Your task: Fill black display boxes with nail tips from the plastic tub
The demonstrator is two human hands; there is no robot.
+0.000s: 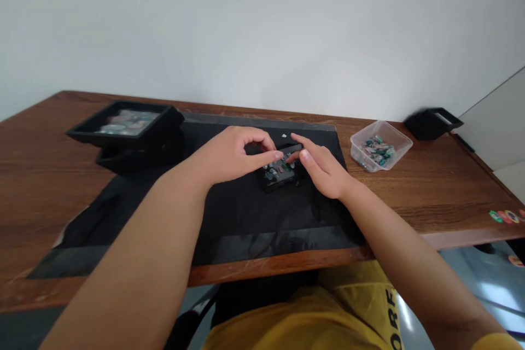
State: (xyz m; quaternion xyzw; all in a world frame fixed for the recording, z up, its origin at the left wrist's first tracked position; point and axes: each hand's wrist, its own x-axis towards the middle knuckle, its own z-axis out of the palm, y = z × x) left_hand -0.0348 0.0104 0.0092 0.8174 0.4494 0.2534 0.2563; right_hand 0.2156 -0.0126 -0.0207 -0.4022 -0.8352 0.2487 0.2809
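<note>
A small black tray (pixel 283 179) holds several flat, shiny chips in grey, green and pinkish tones, and sits tilted on a black mat (pixel 254 224). Over the tray's left side, my left hand (pixel 233 153) has its thumb and forefinger pressed together at the chips; whatever is between the tips is too small to make out. My right hand (pixel 324 167) reaches in from the right, its fingers apart, forefinger stretched past the far rim and another fingertip down among the chips. A tiny white chip (pixel 284 135) lies on the mat beyond the tray.
On the right stands a clear plastic tub (pixel 394 145) of similar chips. Farther right, a black container (pixel 432 123) is near the wall. Stacked black frame-like trays (pixel 139 136) stand at the left, the upper one holding chips. Round stickers (pixel 503 216) mark the wooden table's (pixel 435 197) right edge.
</note>
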